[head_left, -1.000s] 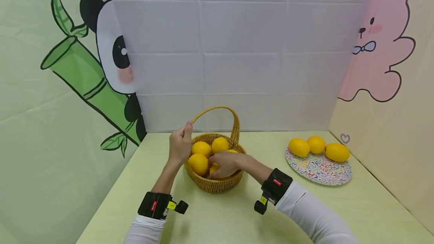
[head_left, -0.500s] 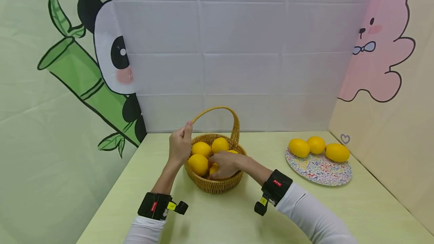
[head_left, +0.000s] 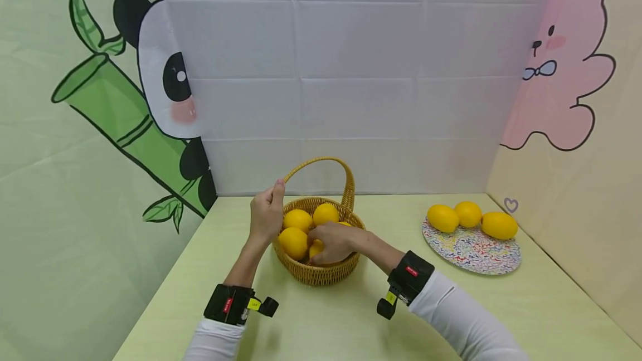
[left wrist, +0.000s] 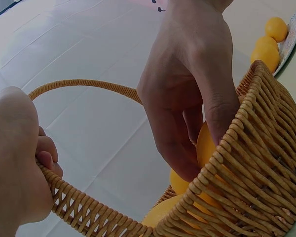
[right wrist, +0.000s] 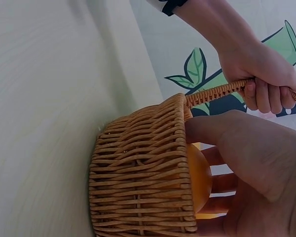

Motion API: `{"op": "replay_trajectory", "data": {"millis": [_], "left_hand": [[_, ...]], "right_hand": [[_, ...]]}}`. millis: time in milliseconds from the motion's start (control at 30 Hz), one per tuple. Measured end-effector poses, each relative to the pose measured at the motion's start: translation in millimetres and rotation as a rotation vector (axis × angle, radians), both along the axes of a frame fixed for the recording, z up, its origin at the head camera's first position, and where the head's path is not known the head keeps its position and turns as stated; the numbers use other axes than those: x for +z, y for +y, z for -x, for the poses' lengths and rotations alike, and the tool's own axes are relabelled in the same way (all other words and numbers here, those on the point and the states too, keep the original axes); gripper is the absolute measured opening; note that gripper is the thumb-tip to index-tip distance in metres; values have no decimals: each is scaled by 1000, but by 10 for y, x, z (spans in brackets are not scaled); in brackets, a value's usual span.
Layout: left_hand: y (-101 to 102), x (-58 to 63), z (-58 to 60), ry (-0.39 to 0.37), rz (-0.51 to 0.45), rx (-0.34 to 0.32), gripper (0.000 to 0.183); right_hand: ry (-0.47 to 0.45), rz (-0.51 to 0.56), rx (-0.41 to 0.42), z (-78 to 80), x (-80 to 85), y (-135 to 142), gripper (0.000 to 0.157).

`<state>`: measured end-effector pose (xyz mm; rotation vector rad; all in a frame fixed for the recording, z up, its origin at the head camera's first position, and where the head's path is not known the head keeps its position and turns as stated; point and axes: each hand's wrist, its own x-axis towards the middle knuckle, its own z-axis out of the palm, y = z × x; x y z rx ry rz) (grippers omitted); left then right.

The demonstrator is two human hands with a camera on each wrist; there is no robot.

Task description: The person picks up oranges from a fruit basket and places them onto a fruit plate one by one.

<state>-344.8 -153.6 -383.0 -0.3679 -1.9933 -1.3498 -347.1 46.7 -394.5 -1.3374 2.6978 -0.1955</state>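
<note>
A wicker basket point(head_left: 317, 277) with a tall arched handle point(head_left: 348, 185) stands on the table and contains several yellow lemons point(head_left: 293, 243). My left hand point(head_left: 267, 213) grips the left side of the handle, its fingers wrapped round the wicker in the right wrist view. Inside the basket, at its front right, my right hand point(head_left: 333, 243) reaches down with thumb and fingers curled round a lemon point(right wrist: 201, 177). The thumb lies along the near rim, and the basket wall hides part of that lemon. Its upper side also shows between the fingers in the left wrist view.
To the right, a round speckled plate point(head_left: 476, 255) holds three lemons point(head_left: 468, 214) near its back edge. A grey-white sheet point(head_left: 351, 99) closes off the back, and printed side panels with a panda point(head_left: 168, 71) and a pink bear point(head_left: 562, 88) flank the table point(head_left: 311, 322).
</note>
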Motion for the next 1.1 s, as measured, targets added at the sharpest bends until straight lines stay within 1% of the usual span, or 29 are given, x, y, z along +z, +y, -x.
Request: {"op": "replay_trajectory", "data": {"millis": [200, 300, 467, 600, 800, 1100], "left_hand": [[-10, 4, -14, 6, 6, -25, 64], [-15, 3, -18, 1, 16, -24, 64], [-18, 4, -17, -8, 18, -16, 65], [-20, 3, -13, -12, 21, -15, 65], [-18, 0, -4, 0, 17, -9, 64], [-15, -1, -15, 5, 17, -4, 64]], "right_hand": [[11, 21, -3, -21, 58, 34, 47], [17, 46, 9, -26, 87, 53, 48], [31, 100, 30, -26, 135, 87, 45], [77, 125, 10, -48, 172, 128, 47], [133, 184, -17, -96, 238, 216, 44], [225, 285, -45, -125, 254, 373, 48]]}}
